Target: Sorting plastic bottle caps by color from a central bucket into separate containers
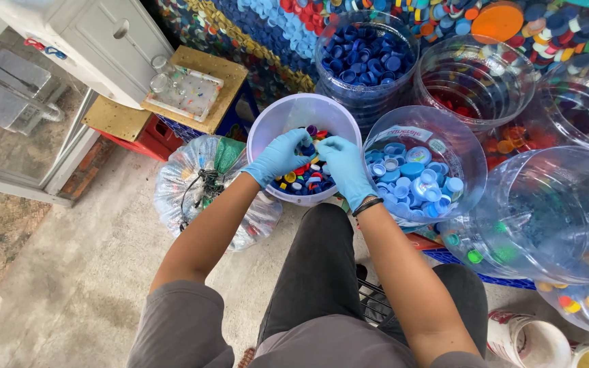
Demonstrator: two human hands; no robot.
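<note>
The mixed bottle caps, red, blue, yellow and purple, lie in the bottom of a white bucket that stands on the floor just ahead of the person's knees. Both gloved hands reach down into this bucket from the near side. The left hand curls its grip over the caps at the middle of the heap, fingers bent and touching them, though whether it actually pinches one I cannot tell. The right hand lies just beside it, fingertips meeting the left hand's above the caps, its grip drawn together on something too small to make out. The bucket's far rim stands free above the hands, while its near rim is hidden under the wrists. Touching the bucket on the right is a clear jar of light blue caps, and behind it, close to the bucket's far edge, a clear jar of dark blue caps. Further right stand a jar with red caps and a large clear jug lying tilted. To the left a tied plastic bag presses against the bucket's side. The only open room is the bare concrete floor on the near left.
</note>
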